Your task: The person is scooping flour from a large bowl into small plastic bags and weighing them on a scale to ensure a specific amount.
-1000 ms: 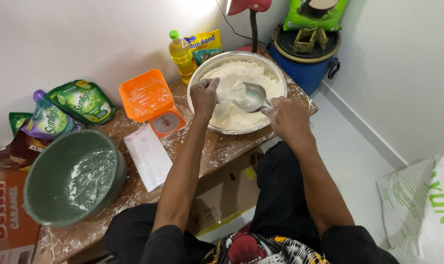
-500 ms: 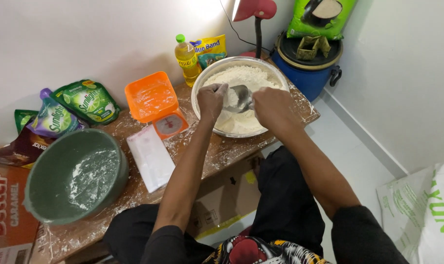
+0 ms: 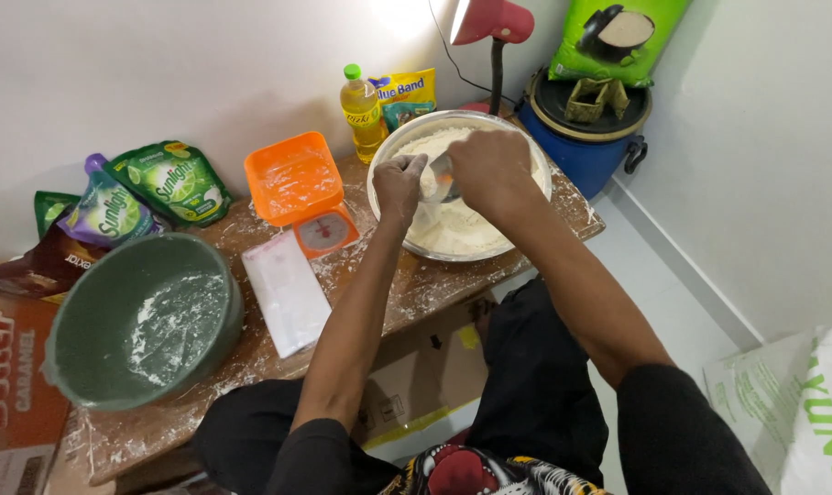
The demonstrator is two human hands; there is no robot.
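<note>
While the left hand (image 3: 398,188) pinches a thin, limp plastic bag (image 3: 422,186) open at its mouth, the right hand (image 3: 489,165) grips a rigid metal scoop (image 3: 443,179) of loose flour, probably light.

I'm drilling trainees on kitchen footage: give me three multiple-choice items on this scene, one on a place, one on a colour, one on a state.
1. Where is the yellow oil bottle?
A. against the wall, by the round steel bowl of flour
B. inside the green plastic basin
C. on the floor

2. What colour is the kitchen scale's tray?
A. blue
B. orange
C. white

3. What does the right hand hold?
A. nothing
B. a knife
C. a metal scoop

Answers: 1 A, it stands at the bowl's far rim; 2 B, the tray is plainly orange; 3 C, the scoop's bowl shows beside the left hand.
</note>
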